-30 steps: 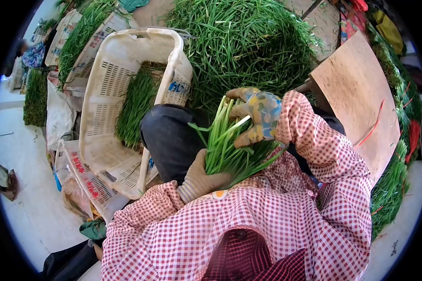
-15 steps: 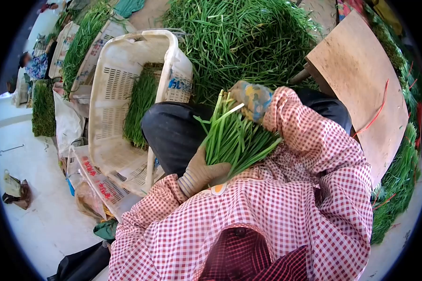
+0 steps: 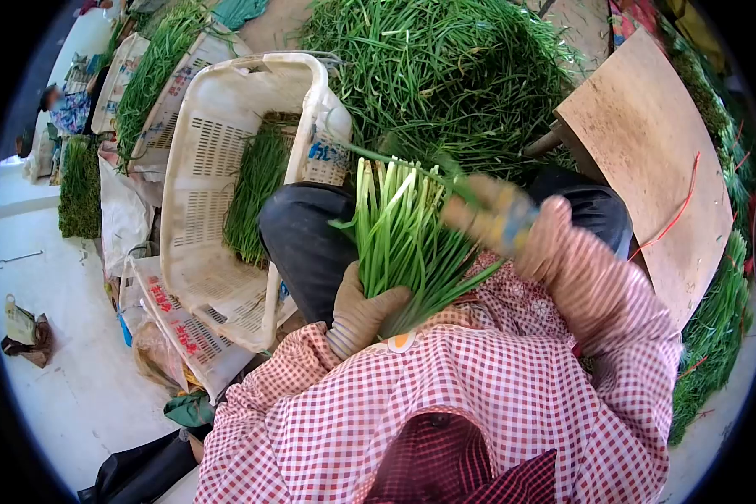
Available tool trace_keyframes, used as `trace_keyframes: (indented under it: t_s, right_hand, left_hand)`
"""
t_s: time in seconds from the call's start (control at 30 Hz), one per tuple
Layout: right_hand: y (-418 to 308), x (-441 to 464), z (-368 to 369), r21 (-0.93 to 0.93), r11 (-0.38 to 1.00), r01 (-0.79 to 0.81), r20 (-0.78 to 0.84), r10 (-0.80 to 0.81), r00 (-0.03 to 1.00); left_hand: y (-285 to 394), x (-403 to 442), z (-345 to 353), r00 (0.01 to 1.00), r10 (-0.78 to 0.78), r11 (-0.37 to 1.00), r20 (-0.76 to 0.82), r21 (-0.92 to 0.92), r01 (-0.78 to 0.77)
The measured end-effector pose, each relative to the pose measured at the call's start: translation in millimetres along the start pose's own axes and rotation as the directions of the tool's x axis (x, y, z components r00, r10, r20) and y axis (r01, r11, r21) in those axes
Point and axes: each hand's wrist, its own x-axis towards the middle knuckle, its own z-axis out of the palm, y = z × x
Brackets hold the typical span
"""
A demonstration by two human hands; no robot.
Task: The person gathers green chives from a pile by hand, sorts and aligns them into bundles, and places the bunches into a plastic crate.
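Observation:
My left hand (image 3: 366, 306), in a beige work glove, is closed round the lower left of a bunch of green chives (image 3: 407, 227). The pale cut ends of the bunch point up and away from me; its leaves fan toward my lap. To the right of the bunch, my right hand (image 3: 491, 214), in a glove with a blue and yellow patch, is smeared by motion. A few blurred green leaves show near its fingertips, and I cannot make out whether it grips them.
A big heap of loose chives (image 3: 437, 76) lies ahead. A white plastic basket (image 3: 189, 176) with chives inside stands left of my knee. On the right is a brown board (image 3: 647, 168) with a red tie (image 3: 685, 206). A person (image 3: 67, 109) is far left.
My right hand has moved off the top of the bunch, to the right and down. The bunch's pale ends now show in full. My left hand keeps its hold.

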Motion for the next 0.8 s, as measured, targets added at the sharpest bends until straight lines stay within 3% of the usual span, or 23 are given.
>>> trace_keyframes:
  t_s: [0.03, 0.13, 0.17, 0.23, 0.27, 0.4, 0.43, 0.47, 0.5, 0.53, 0.6, 0.63, 0.7, 0.73, 0.77, 0.8]
  right_hand:
    - [-28, -20, 8, -0.201, 0.975, 0.099, 0.007, -0.100, 0.995]
    - [-35, -15, 36, -0.314, 0.949, -0.008, -0.109, -0.028, 0.994]
    - [-27, -9, 39, -0.312, 0.950, -0.005, -0.115, -0.032, 0.993]
    - [-22, 4, 40, -0.212, 0.972, -0.101, 0.038, 0.111, 0.993]
    - [-20, 2, 36, -0.275, 0.960, 0.062, 0.039, -0.054, 0.998]
    - [-8, 17, 34, -0.421, 0.899, 0.120, 0.058, -0.106, 0.993]
    - [-12, 24, 23, -0.439, 0.896, 0.062, 0.128, -0.006, 0.992]
    - [-18, 24, 9, -0.517, 0.845, 0.135, 0.088, -0.104, 0.991]
    - [-10, 38, -5, -0.508, 0.853, 0.118, 0.064, -0.099, 0.993]
    - [9, 66, -26, -0.379, 0.925, 0.017, 0.028, -0.007, 1.000]
    - [35, 109, -67, -0.104, 0.975, -0.198, -0.025, 0.196, 0.980]
    - [20, 109, -75, -0.247, 0.956, -0.158, -0.019, 0.158, 0.987]
    - [-13, 108, -92, -0.515, 0.855, -0.066, 0.007, 0.081, 0.997]
    - [-32, 103, -100, -0.628, 0.778, -0.022, 0.028, 0.051, 0.998]
    - [-71, 79, -81, -0.600, 0.798, -0.055, 0.052, 0.108, 0.993]
    - [-79, 85, -78, -0.794, 0.543, 0.273, 0.345, 0.034, 0.938]
  left_hand:
    - [1, -1, 3, 1.000, 0.000, 1.000, 0.001, 0.001, 0.000]
    - [2, -4, 6, 0.999, 0.007, 0.997, -0.048, 0.075, -0.003]
    - [-1, -3, 4, 0.999, 0.012, 0.998, -0.045, 0.068, -0.009]
    - [-2, -2, 0, 0.999, 0.018, 0.998, -0.044, 0.064, -0.015]
    - [-2, -1, -2, 1.000, 0.008, 0.999, -0.026, 0.048, -0.007]
    - [-6, 1, -5, 0.999, -0.001, 1.000, 0.035, -0.007, 0.001]
    - [-7, 1, -6, 0.999, -0.002, 1.000, 0.032, -0.013, 0.003]
    - [-7, 1, -6, 0.999, -0.016, 0.999, 0.039, 0.048, 0.014]
    - [-8, 1, -7, 0.999, -0.027, 0.994, 0.043, 0.108, 0.023]
    - [-7, 0, -7, 0.999, -0.024, 0.995, 0.035, 0.095, 0.020]
    - [-5, -1, -5, 0.995, -0.058, 0.906, 0.079, 0.423, 0.019]
    - [-3, -2, -4, 0.996, -0.055, 0.912, 0.071, 0.410, 0.021]
    - [0, 0, -1, 0.982, -0.004, 0.769, 0.189, 0.628, -0.118]
    - [0, 1, 1, 0.981, -0.019, 0.755, 0.193, 0.646, -0.112]
    - [1, 2, 2, 0.981, -0.020, 0.761, 0.194, 0.639, -0.111]
    - [3, 3, 3, 0.975, -0.037, 0.722, 0.217, 0.680, -0.124]
